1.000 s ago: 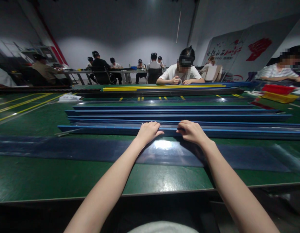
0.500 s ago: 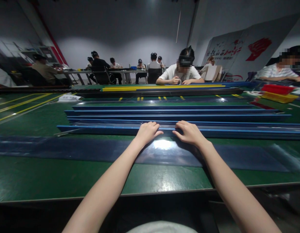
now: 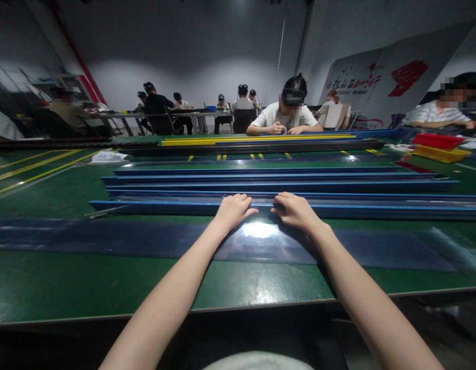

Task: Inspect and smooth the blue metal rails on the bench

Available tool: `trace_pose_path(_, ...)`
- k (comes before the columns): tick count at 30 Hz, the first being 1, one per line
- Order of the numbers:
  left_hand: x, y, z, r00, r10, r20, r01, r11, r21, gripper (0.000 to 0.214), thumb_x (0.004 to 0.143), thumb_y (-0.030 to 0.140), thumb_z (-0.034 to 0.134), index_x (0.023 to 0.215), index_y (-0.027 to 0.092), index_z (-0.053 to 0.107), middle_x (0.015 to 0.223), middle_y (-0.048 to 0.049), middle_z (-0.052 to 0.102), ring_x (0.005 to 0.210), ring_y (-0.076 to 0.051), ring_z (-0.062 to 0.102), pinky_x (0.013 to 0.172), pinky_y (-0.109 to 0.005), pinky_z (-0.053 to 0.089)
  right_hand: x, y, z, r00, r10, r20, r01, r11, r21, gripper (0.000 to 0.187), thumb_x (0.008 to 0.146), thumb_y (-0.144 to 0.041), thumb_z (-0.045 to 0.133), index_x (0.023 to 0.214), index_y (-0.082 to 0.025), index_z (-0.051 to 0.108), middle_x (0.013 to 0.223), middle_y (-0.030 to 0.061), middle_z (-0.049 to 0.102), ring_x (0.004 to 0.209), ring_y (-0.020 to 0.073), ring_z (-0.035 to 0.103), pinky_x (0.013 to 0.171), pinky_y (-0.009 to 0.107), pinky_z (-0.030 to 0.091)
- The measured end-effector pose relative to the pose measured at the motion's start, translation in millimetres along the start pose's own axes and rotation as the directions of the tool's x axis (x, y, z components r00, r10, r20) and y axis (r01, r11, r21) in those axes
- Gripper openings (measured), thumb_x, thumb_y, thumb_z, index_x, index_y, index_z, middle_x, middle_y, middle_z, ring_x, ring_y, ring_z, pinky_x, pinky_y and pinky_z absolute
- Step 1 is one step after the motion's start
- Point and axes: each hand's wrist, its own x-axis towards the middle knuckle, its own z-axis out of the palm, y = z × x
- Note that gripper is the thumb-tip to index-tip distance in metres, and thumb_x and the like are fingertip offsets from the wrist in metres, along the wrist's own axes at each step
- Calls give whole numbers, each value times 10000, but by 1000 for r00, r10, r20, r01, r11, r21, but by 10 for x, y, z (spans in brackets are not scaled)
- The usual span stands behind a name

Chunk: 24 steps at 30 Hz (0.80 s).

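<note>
A long blue channel strip (image 3: 361, 211) lies crosswise in front of me, its raised edge facing my side. My left hand (image 3: 235, 209) is closed over that edge, thumb on the near side and fingers over the top. A short gap to the right, my right hand (image 3: 294, 208) grips the same edge with its fingers curled. The fingertips inside the channel are hidden. Nearer to me, under my forearms, a clear plastic sheet (image 3: 145, 239) is spread flat on the green table (image 3: 107, 288).
Several more blue strips (image 3: 269, 186) lie behind, parallel to mine. Further back are yellow strips (image 3: 261, 139), a white packet (image 3: 109, 156), a red tray (image 3: 436, 141) and a yellow tray (image 3: 440, 153). A co-worker (image 3: 286, 115) sits across the table.
My right hand has shifted very slightly left along the edge. My left hand keeps its place, and the strip looks unmoved.
</note>
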Motion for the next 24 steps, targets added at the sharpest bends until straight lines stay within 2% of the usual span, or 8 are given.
trace_pose_path(24,-3,-16,19,999,35,-36,-34,999,23,332,827,485,491,850,161,558,884,-44,629,845,-183,578,676,-275,370,-50,120,-121,994,82,73,-81,997,-19,140,786,-279,498,761,-181,594,823,44,620,759,163,560,581,241,292)
